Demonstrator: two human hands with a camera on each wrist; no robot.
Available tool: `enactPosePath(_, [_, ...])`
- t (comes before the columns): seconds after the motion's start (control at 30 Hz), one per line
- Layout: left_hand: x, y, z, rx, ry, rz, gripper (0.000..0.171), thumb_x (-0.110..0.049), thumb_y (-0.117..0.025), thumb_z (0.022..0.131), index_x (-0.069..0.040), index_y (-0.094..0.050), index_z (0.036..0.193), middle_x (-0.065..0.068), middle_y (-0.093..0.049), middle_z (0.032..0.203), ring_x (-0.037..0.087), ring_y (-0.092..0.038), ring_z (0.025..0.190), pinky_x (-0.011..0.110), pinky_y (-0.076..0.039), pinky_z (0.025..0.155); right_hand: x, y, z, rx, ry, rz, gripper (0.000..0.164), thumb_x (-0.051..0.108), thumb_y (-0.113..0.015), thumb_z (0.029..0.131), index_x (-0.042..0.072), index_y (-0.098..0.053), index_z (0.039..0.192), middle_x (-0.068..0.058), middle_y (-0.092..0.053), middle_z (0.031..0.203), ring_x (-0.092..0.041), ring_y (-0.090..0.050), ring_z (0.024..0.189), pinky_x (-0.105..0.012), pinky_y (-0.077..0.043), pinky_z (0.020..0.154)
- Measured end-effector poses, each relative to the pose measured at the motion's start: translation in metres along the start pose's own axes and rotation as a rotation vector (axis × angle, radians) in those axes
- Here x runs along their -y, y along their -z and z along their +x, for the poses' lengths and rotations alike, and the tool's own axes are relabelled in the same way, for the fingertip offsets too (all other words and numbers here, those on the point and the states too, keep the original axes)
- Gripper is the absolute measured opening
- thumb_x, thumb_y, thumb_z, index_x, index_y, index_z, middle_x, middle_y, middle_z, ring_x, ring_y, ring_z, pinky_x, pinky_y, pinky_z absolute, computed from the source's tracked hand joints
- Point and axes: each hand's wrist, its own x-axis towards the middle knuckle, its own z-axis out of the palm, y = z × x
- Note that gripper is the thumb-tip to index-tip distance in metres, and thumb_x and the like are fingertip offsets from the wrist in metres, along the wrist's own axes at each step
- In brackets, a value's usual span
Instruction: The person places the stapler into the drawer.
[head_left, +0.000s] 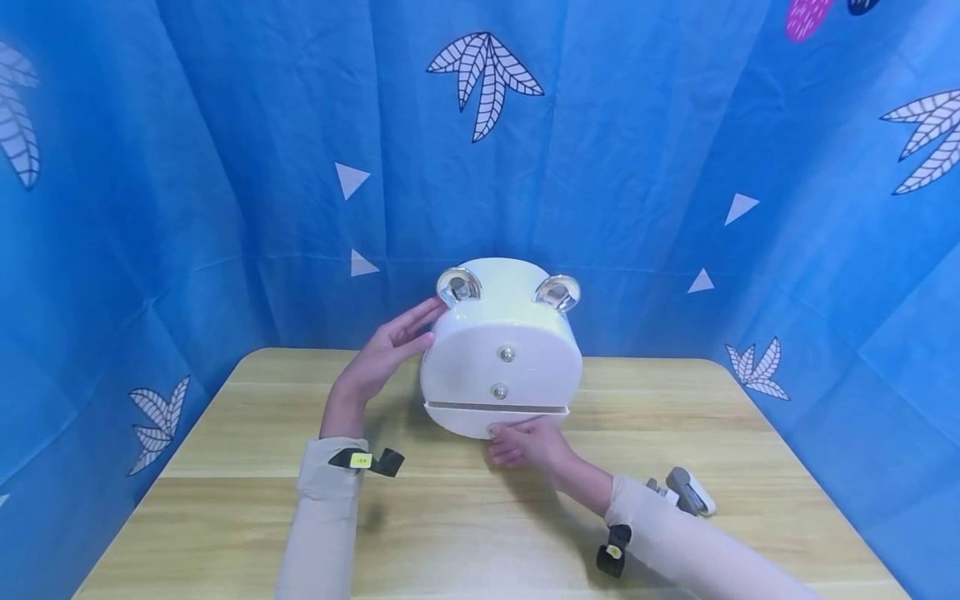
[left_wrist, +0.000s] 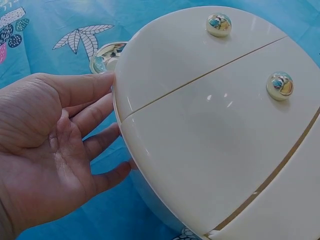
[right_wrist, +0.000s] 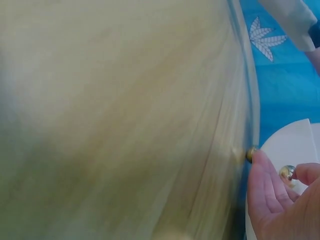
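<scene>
A white rounded drawer box (head_left: 525, 333) with two shiny ear shapes (head_left: 558, 293) stands at the table's back middle. Round metallic knobs (left_wrist: 280, 86) run down its front, and a narrow gap shows above the bottom drawer (head_left: 465, 419). My left hand (head_left: 382, 354) rests against the box's left side, its thumb (left_wrist: 90, 87) at the front edge and the other fingers spread along the side. Low on the front, my right hand (head_left: 536, 443) pinches the bottom drawer's knob (right_wrist: 287, 172) between thumb and fingers.
A grey and white stapler (head_left: 690, 492) lies on the wooden table (head_left: 247, 500) at the right, partly behind my right sleeve (head_left: 675, 533). Blue patterned curtain (head_left: 300, 167) hangs close behind the box and along both sides of the table.
</scene>
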Motion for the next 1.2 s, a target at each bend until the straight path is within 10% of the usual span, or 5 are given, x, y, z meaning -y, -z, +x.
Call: enactPosePath(1.2, [-0.002, -0.001, -0.001, -0.001, -0.008, 0.004, 0.061, -0.022, -0.059, 0.104, -0.022, -0.034, 0.16, -0.001, -0.041, 0.163, 0.017, -0.028, 0.156, 0.051, -0.025, 0.126, -0.009, -0.014, -0.079, 0.134, 0.071, -0.058, 0.033, 0.023, -0.065, 0.1, -0.007, -0.076, 0.099, -0.024, -0.076, 0.092, -0.034, -0.076, 0.076, -0.04, -0.064, 0.07])
